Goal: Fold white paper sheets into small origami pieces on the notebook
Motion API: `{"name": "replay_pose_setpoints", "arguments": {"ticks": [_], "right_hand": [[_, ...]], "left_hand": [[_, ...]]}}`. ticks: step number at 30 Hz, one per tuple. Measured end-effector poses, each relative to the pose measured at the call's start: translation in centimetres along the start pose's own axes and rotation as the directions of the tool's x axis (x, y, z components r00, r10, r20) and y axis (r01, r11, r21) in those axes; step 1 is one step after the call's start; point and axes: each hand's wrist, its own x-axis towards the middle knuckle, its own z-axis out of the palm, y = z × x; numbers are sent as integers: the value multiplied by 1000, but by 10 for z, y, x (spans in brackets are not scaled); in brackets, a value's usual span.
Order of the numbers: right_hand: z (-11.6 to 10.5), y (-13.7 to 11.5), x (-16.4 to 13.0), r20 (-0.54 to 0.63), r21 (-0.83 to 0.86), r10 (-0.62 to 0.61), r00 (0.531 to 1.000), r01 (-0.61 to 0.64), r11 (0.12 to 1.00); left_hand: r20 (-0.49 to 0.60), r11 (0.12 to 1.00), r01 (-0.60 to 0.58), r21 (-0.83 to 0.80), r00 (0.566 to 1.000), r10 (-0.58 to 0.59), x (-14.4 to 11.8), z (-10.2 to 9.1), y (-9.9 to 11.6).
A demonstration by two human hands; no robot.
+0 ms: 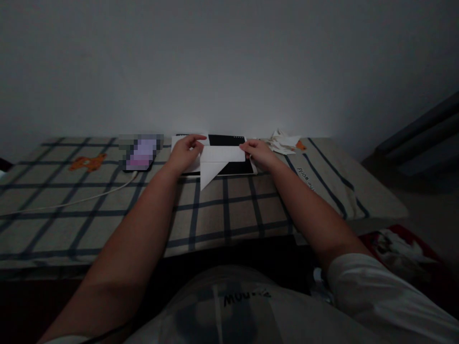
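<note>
A white sheet of paper (220,154) is folded, with a straight band along the top and a pointed flap hanging down at its left. My right hand (258,152) pinches the paper's upper right corner between thumb and fingers. At the paper's left end, my left hand (186,150) has its fingers curled, the thumb on the upper left corner and the index finger reaching just above it. Beneath the paper lies a black and white book or notebook (226,140), largely covered by the paper and hands.
A phone (142,152), its screen lit and blurred, lies left with a white cable (111,191). Crumpled paper scraps (282,142) lie right of the book. The checked tablecloth (211,224) reaches the wall (229,62). A red bin (401,234) with litter stands low at right.
</note>
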Motion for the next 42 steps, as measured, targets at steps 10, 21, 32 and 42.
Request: {"name": "replay_pose_setpoints", "arguments": {"ticks": [10, 21, 32, 42], "right_hand": [[-2, 3, 3, -111, 85, 30, 993, -20, 996], [-1, 14, 8, -104, -22, -70, 992, 68, 997], [-6, 20, 9, -113, -375, -198, 974, 143, 916], [18, -1, -12, 149, -641, -556, 818, 508, 576]], "left_hand": [[60, 942, 203, -265, 979, -194, -2, 13, 3], [59, 981, 96, -168, 994, -87, -4, 12, 4], [145, 961, 140, -239, 984, -107, -5, 14, 7], [168, 947, 109, -303, 984, -59, -12, 31, 17]]}}
